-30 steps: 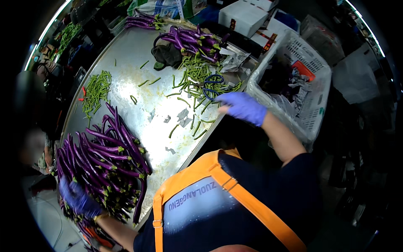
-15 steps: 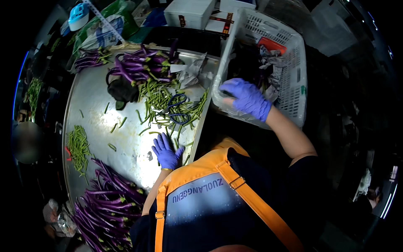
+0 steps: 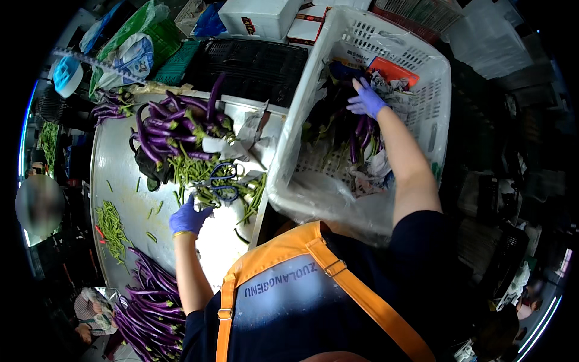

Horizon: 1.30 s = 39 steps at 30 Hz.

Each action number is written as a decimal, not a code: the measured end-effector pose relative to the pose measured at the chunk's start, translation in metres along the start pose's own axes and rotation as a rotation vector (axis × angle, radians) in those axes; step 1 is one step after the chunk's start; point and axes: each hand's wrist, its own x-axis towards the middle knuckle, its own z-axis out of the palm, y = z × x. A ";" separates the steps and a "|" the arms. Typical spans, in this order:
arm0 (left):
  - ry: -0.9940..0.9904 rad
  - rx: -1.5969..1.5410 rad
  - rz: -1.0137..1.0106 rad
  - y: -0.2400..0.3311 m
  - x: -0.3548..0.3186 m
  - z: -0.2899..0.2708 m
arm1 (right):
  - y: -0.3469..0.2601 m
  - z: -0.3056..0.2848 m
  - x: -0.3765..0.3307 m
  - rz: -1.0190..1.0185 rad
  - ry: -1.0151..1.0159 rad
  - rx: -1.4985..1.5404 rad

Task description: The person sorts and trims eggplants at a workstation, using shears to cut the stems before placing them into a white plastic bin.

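Both my hands wear purple gloves. My left hand, fingers apart and holding nothing, is over the metal table beside a heap of thin green bean-like pieces. Scissors with dark blue looped handles lie on that heap. Behind it are piled long purple eggplants. My right hand reaches into a white plastic crate with its fingers stretched out, over long eggplants and crumpled paper. The shaded far end of the crate hides part of its contents.
More eggplants lie at the table's near left, with a smaller green heap above them. Dark cloth-like material sits by the far pile. A black crate and white box stand behind. Clear plastic lining hangs over the crate's near side.
My right hand has moved from the crate's near left rim to deeper inside it. My left hand has lifted from flat on the table and shifted left. The view has shifted.
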 end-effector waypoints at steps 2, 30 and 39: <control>-0.008 -0.024 -0.104 0.030 -0.006 -0.057 | -0.003 0.005 0.041 0.048 0.019 0.101; -0.186 -0.369 0.480 0.537 0.140 0.078 | 0.032 -0.155 0.101 -0.005 0.360 -0.950; -0.012 -0.214 0.360 0.517 0.143 0.075 | -0.097 -0.167 -0.024 0.073 0.542 -1.051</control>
